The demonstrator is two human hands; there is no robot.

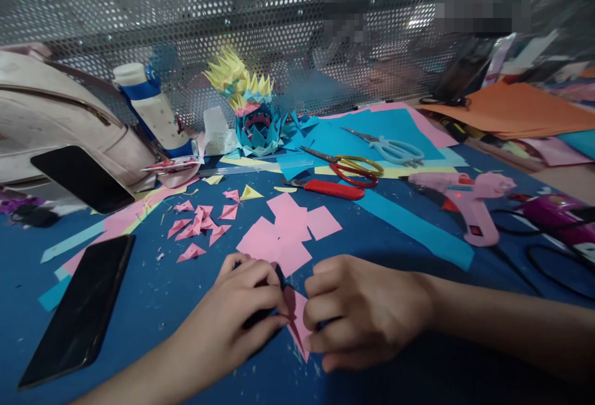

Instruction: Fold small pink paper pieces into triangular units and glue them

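Observation:
Between my two hands, low on the blue tabletop, is a small pink paper piece (296, 315) with a crease down it and a pointed lower end. My left hand (251, 306) pinches its left edge with thumb and fingers. With curled fingers, my right hand (357, 312) grips its right side; those fingertips are partly hidden. Just beyond lie several flat pink paper squares (288, 231), overlapping in a loose pile. Left of the squares sits a cluster of small folded pink paper triangles (199, 222), with one yellow folded triangle (251, 192) near it.
A black phone (79, 312) lies at left; another phone (83, 178) leans by a bag (60, 113). Behind are a bottle (151, 107), a paper model (258, 126), a red cutter (332, 190) and scissors (356, 168). A pink glue gun (478, 206) with its cord is at right.

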